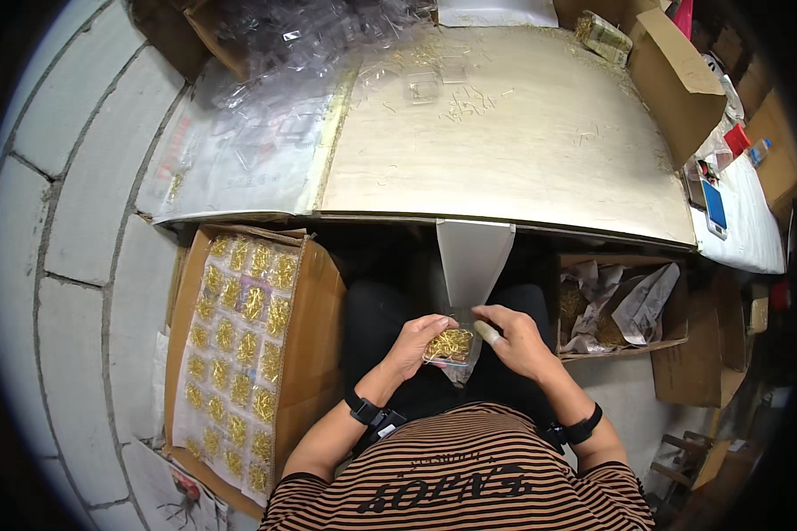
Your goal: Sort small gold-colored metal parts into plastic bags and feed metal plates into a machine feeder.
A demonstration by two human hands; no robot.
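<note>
My left hand (pixel 416 345) grips a small clear plastic box (pixel 452 358) over my lap. Inside it lies a heap of thin golden metal pieces (pixel 450 343), perhaps hooks or pins. On the box's other side is my right hand (pixel 515 343), its thumb and fingers closed at the upper right edge of the clear plastic. One right finger or thumb wears a pale cover. Whether the plastic at my right fingers is a lid or the box wall is hard to make out.
To my left, a carton (pixel 314 327) holds rows of filled clear boxes (pixel 241 389). A white chute (pixel 475 257) slopes from the table (pixel 522 159), where golden pieces and empty clear boxes (pixel 301 53) lie. At right stands a paper-lined carton (pixel 624 345) near a blue-screened device (pixel 714 208).
</note>
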